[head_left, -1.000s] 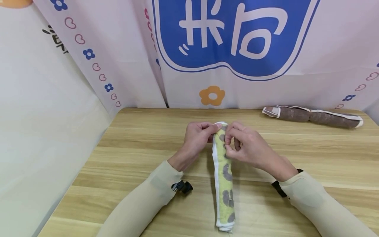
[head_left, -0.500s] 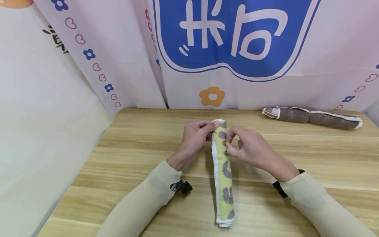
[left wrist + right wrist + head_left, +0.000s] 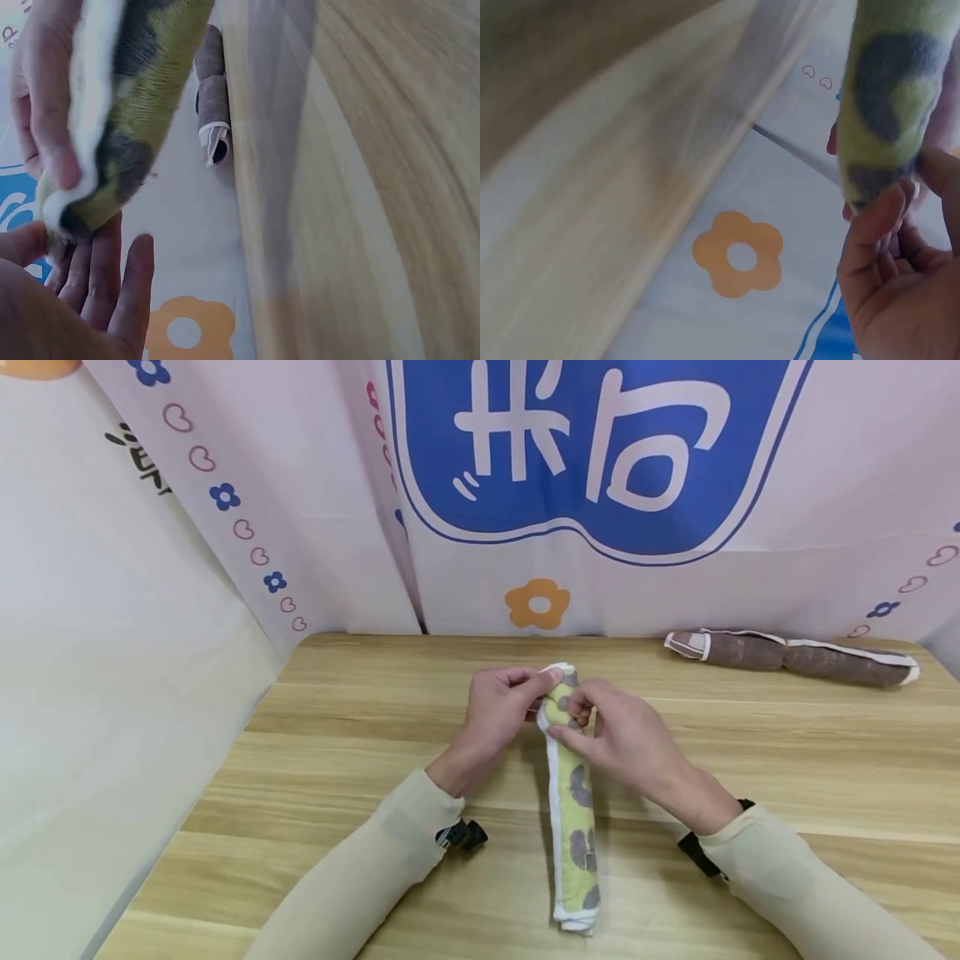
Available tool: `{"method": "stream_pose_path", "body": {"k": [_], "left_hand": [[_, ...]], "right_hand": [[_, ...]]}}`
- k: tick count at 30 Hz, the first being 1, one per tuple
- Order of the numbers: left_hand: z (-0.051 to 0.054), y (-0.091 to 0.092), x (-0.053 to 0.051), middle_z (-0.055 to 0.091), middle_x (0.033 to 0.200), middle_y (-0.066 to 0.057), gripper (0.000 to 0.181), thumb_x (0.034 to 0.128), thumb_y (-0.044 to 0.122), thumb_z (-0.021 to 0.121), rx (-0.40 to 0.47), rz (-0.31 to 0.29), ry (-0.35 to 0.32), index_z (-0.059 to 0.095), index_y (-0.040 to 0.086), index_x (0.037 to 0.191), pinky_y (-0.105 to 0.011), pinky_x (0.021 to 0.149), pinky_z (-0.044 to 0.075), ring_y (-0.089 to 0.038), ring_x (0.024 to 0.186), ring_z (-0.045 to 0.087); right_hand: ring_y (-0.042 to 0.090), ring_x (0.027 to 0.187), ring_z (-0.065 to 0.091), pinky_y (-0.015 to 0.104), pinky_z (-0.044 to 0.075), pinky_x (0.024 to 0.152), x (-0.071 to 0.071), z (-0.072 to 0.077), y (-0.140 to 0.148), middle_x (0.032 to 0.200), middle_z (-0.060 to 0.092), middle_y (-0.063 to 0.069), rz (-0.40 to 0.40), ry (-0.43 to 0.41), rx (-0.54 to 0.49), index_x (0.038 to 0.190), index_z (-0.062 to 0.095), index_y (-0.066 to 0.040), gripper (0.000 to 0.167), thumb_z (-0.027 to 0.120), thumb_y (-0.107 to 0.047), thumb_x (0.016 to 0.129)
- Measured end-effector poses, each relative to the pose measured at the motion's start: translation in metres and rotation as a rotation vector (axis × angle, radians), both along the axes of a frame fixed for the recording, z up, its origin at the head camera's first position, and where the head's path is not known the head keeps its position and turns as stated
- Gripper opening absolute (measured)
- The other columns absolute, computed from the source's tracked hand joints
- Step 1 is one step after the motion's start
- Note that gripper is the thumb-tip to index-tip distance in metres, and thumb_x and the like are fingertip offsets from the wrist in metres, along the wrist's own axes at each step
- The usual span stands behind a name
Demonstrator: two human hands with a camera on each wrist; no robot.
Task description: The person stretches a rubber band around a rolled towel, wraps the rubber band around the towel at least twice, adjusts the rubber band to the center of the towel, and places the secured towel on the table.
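Note:
A rolled towel (image 3: 573,810), yellow-green with grey patches and a white edge, points lengthwise toward me in the head view. Its far end is pinched by my left hand (image 3: 498,714), thumb on top and fingers underneath. Just below that, my right hand (image 3: 637,743) grips the roll from the right, its thumb lying across the top and its fingertips partly hidden at the side. Up close in the left wrist view, both the left hand (image 3: 64,307) and right hand (image 3: 46,97) touch the towel (image 3: 139,112). The right wrist view shows curled fingers of the right hand (image 3: 900,285) against the roll.
A second rolled towel (image 3: 817,658), brown with white edging, lies along the back right of the wooden table (image 3: 337,743). Behind the table hangs a white printed cloth (image 3: 337,560) with a blue sign and flowers.
My right thumb has moved left across the top of the towel. The towel's near end has shifted slightly right, while the left hand keeps its pinch on the far end.

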State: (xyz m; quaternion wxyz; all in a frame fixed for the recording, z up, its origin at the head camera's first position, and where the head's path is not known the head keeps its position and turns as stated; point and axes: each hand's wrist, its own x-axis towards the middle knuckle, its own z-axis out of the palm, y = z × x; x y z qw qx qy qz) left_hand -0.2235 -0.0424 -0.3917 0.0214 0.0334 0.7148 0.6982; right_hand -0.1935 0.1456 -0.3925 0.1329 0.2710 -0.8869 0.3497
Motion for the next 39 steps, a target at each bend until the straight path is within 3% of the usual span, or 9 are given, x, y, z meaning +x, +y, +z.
{"method": "stream_pose_path", "body": {"k": [4,10,14,17,23,28,31,35,39], "left_hand": [[-0.006,-0.008,-0.005,0.078,0.097,-0.012,0.027,0.1001,0.023,0.076,0.060,-0.151,-0.016,0.080,-0.002,0.107,-0.038,0.077,0.064,-0.020,0.082,0.075],[-0.009,-0.024,-0.019,0.074,0.118,-0.012,0.035,0.1010,0.018,0.072,0.140,-0.373,-0.057,0.072,-0.003,0.129,-0.044,0.089,0.061,-0.020,0.096,0.072],[-0.008,-0.026,-0.021,0.072,0.116,-0.011,0.036,0.1022,0.017,0.069,0.136,-0.448,-0.062,0.069,-0.006,0.130,-0.043,0.088,0.061,-0.019,0.094,0.070],[-0.007,-0.023,-0.021,0.073,0.107,-0.008,0.031,0.1014,0.016,0.070,0.133,-0.418,-0.057,0.072,-0.006,0.123,-0.037,0.082,0.061,-0.017,0.089,0.069],[-0.005,-0.015,-0.017,0.073,0.096,-0.006,0.015,0.0965,0.015,0.078,0.112,-0.261,-0.028,0.075,0.001,0.101,-0.034,0.077,0.062,-0.015,0.081,0.069],[-0.003,-0.014,-0.013,0.072,0.096,-0.006,0.016,0.0919,0.017,0.082,0.069,-0.136,0.002,0.075,0.003,0.097,-0.037,0.078,0.062,-0.015,0.080,0.067],[-0.002,-0.014,-0.014,0.072,0.095,-0.006,0.017,0.0907,0.016,0.083,0.057,-0.066,-0.001,0.076,0.002,0.097,-0.037,0.076,0.061,-0.015,0.079,0.066],[-0.002,-0.015,-0.015,0.073,0.095,-0.007,0.015,0.0901,0.013,0.082,0.054,0.012,-0.019,0.078,0.001,0.098,-0.036,0.072,0.062,-0.016,0.079,0.067],[-0.002,-0.015,-0.015,0.073,0.097,-0.009,0.018,0.0899,0.014,0.083,0.050,0.030,-0.024,0.078,0.000,0.101,-0.042,0.076,0.063,-0.016,0.079,0.069]], "right_hand": [[0.014,0.064,0.055,0.026,0.046,0.055,-0.001,-0.001,0.002,0.084,0.063,-0.001,0.007,-0.048,-0.082,0.092,0.063,-0.012,0.025,0.087,-0.009,0.087],[0.011,0.056,0.053,0.024,0.040,0.047,-0.007,0.005,0.012,0.070,0.059,0.000,0.077,-0.310,-0.241,0.098,0.062,-0.011,0.022,0.084,-0.011,0.092],[0.010,0.055,0.049,0.023,0.038,0.047,-0.008,0.005,0.015,0.062,0.054,0.001,0.154,-0.405,-0.300,0.100,0.063,-0.008,0.022,0.083,-0.013,0.093],[0.010,0.057,0.049,0.023,0.038,0.049,-0.009,0.003,0.014,0.065,0.054,0.000,0.178,-0.366,-0.305,0.099,0.063,-0.009,0.022,0.084,-0.012,0.093],[0.010,0.060,0.049,0.023,0.040,0.051,-0.009,-0.002,0.009,0.074,0.054,-0.003,0.185,-0.138,-0.269,0.097,0.064,-0.013,0.024,0.085,-0.005,0.090],[0.010,0.063,0.049,0.023,0.041,0.053,-0.011,-0.005,0.006,0.088,0.059,-0.004,0.250,0.007,-0.224,0.095,0.067,-0.016,0.025,0.084,0.002,0.089],[0.010,0.066,0.050,0.024,0.044,0.055,-0.012,-0.007,0.006,0.100,0.060,-0.005,0.305,0.031,-0.187,0.094,0.068,-0.017,0.027,0.083,0.005,0.088],[0.012,0.070,0.055,0.025,0.051,0.055,-0.011,-0.008,0.006,0.108,0.058,0.000,0.327,-0.001,-0.153,0.094,0.069,-0.017,0.026,0.085,0.003,0.087],[0.016,0.080,0.064,0.027,0.059,0.060,-0.007,-0.008,0.002,0.115,0.058,0.006,0.245,-0.035,-0.140,0.093,0.068,-0.014,0.028,0.092,-0.006,0.083]]}}
